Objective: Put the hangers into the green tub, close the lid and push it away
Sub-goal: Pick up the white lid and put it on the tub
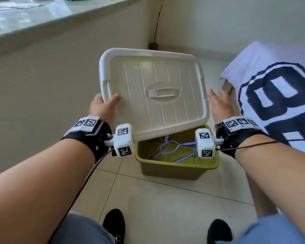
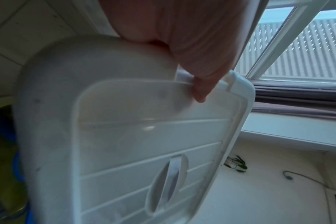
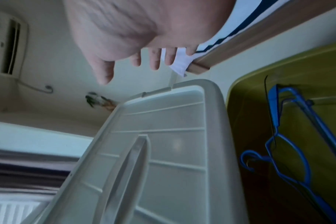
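Note:
The green tub (image 1: 176,168) stands on the tiled floor with blue hangers (image 1: 167,148) lying inside; they show more plainly as the hangers (image 3: 290,145) in the right wrist view. A white lid (image 1: 153,92) hangs tilted above the tub's far half. My left hand (image 1: 104,104) grips the lid's left edge, thumb on top, and the thumb (image 2: 201,84) presses the lid (image 2: 144,136) near its rim. My right hand (image 1: 218,103) is open beside the lid's right edge, fingers (image 3: 153,60) spread, not touching the lid (image 3: 163,151).
A low table draped with a white and navy jersey (image 1: 271,95) stands right of the tub. A wall with a window sill (image 1: 42,20) runs along the left. My shoes (image 1: 113,224) are near the bottom edge, and a floor corner lies beyond the lid.

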`<state>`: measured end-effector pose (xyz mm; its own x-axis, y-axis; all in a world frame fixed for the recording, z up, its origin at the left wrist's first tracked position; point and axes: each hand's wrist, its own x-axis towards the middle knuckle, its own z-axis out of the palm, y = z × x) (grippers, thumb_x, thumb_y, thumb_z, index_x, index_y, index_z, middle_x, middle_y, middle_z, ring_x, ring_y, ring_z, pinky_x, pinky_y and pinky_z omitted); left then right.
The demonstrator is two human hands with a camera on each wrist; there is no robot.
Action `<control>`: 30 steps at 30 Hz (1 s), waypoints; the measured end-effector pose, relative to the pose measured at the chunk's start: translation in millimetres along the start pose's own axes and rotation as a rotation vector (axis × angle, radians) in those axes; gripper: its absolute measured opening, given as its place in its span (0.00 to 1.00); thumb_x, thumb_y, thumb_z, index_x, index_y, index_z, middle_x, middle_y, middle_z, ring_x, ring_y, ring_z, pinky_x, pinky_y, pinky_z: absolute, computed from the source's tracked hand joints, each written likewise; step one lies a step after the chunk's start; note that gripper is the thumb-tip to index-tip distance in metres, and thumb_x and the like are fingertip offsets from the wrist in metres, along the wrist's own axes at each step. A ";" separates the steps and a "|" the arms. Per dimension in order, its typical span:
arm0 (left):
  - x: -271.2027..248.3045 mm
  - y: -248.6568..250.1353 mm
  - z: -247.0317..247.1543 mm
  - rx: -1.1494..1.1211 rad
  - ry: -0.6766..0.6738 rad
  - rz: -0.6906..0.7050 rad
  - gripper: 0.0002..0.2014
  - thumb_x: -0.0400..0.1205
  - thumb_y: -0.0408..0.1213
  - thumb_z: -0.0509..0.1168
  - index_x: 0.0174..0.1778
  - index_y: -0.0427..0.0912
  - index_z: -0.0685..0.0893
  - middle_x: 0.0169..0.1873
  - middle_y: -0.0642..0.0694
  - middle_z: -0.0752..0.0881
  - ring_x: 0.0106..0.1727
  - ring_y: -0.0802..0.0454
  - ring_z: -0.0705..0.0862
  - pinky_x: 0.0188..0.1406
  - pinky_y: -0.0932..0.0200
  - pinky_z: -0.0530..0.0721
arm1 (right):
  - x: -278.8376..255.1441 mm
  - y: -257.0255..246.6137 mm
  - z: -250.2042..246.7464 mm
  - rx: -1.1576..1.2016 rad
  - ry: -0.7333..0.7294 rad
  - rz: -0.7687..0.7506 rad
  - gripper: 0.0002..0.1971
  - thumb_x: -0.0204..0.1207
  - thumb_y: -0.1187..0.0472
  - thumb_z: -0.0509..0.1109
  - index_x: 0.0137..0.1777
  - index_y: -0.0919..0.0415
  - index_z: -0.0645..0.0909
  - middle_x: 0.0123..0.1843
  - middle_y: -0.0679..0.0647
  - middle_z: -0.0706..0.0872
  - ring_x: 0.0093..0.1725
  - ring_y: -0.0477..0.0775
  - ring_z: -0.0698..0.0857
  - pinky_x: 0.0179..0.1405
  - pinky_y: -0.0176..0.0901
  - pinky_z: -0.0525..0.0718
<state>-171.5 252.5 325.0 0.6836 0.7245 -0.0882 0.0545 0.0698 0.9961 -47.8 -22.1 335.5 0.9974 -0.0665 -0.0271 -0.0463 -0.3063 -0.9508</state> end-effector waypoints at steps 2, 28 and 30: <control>-5.6 -4.3 9.0 0.013 -0.018 -0.029 0.15 0.77 0.45 0.69 0.57 0.42 0.83 0.42 0.44 0.87 0.42 0.43 0.86 0.52 0.41 0.88 | 6.4 7.3 -18.0 -0.145 0.063 0.028 0.32 0.78 0.39 0.58 0.79 0.52 0.63 0.79 0.51 0.69 0.76 0.55 0.71 0.70 0.44 0.66; 31.9 -114.4 77.6 0.479 -0.252 -0.151 0.23 0.71 0.47 0.65 0.64 0.52 0.81 0.54 0.49 0.89 0.55 0.43 0.88 0.59 0.44 0.85 | 75.4 127.9 -75.5 -0.436 -0.015 0.423 0.26 0.77 0.47 0.64 0.61 0.71 0.80 0.62 0.69 0.83 0.50 0.65 0.82 0.42 0.43 0.69; 39.0 -120.5 82.1 0.557 -0.197 -0.150 0.17 0.79 0.42 0.62 0.64 0.47 0.81 0.52 0.48 0.87 0.50 0.44 0.85 0.46 0.55 0.82 | 81.2 136.6 -67.3 -0.466 -0.060 0.436 0.31 0.77 0.46 0.65 0.69 0.73 0.75 0.67 0.71 0.81 0.58 0.70 0.84 0.47 0.48 0.77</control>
<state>-91.6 216.1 202.2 0.7580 0.5902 -0.2777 0.4967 -0.2464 0.8322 23.2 -133.2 224.1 0.8825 -0.2292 -0.4108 -0.4539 -0.6443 -0.6155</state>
